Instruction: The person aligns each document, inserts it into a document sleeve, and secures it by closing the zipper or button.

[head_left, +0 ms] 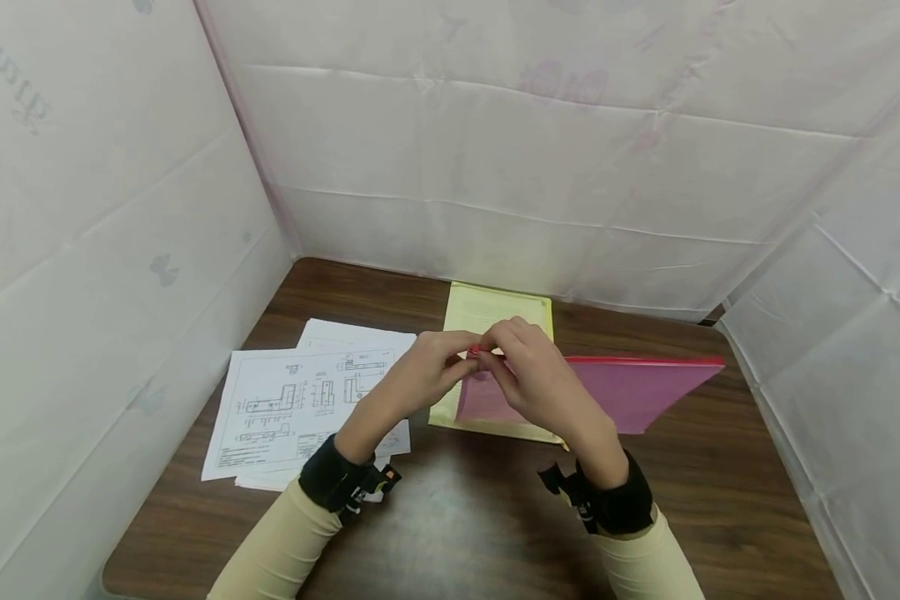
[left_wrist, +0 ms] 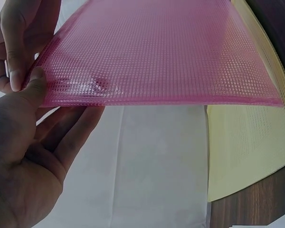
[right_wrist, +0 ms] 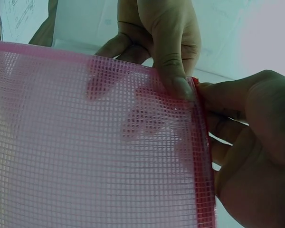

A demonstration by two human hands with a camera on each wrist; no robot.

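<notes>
Pink mesh zip pouch [head_left: 630,392] is up off the wooden table [head_left: 450,517], held at its left corner above the yellow pouch [head_left: 487,312]. Going left to right, I see technical drawing sheets [head_left: 285,408] lying flat at the left, well apart from the pouches. Next comes my left hand [head_left: 431,375], thumb and fingers pinching the pink pouch's corner; the wrist view shows the thumb pressed on the mesh. Right beside it, touching, my right hand [head_left: 528,379] pinches the same corner at the red zip strip [right_wrist: 202,161]. The pouch stretches rightward, tilted, its far end hanging free.
</notes>
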